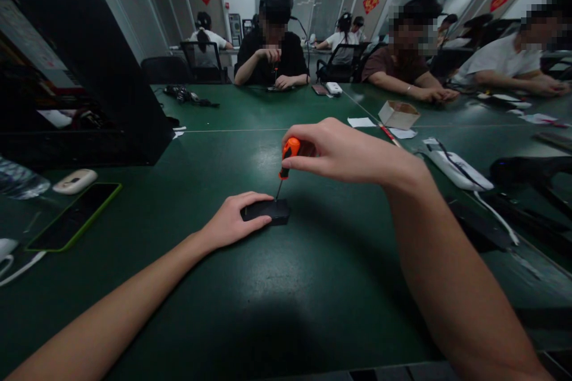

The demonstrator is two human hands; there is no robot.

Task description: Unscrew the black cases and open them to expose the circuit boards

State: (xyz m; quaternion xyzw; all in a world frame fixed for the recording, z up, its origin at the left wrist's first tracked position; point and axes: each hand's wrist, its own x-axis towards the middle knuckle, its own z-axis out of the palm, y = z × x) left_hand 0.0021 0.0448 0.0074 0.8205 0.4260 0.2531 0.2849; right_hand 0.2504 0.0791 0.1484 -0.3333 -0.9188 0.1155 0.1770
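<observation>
My right hand (pixel 328 149) grips the orange and black handle of a screwdriver (pixel 291 147), held nearly upright with a slight tilt. Its thin shaft runs down to the top of a small black box-shaped object (pixel 277 212), and the tip meets it close to my left fingertips. Flat on the green table (pixel 250 303), that object is held from the left by my left hand (pixel 236 217), thumb on the near side and fingers on the far side. Whether a screw sits under the tip is too small to tell.
To the left lie a phone (pixel 75 214) with a green edge, a pale oval case (pixel 75 181) and a clear bottle (pixel 20 178), below a tall black panel (pixel 89 71). At right are a small open box (pixel 398 114) and a white power strip (pixel 458 165). Several people sit opposite.
</observation>
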